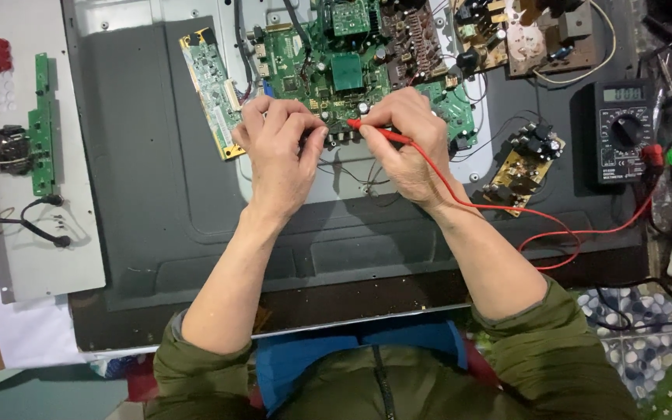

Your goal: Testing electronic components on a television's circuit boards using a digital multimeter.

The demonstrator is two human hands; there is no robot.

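The right hand (407,144) held a red test probe (379,132), its fingers pinched together around the shaft, and the tip pointed left onto the lower edge of the green main circuit board (336,74). The left hand (278,152) rested just beside it with the fingers curled together at the same edge; I could not tell whether it gripped a second probe (the knuckles hid it).

In my judgement, the tip could slip between the closely packed parts and bridge two contacts, because both hands crowded one small spot. The red lead (507,214) ran in a loop across the dark rear panel (157,194) to the black multimeter (622,128) on the right, and a move of the forearm could pull it.

Of labels, the multimeter carried a grey display above a round dial. A narrow green strip board (41,132) lay on a pale grey plate (48,257) at the left, and a small yellow board (523,169) lay near the meter.
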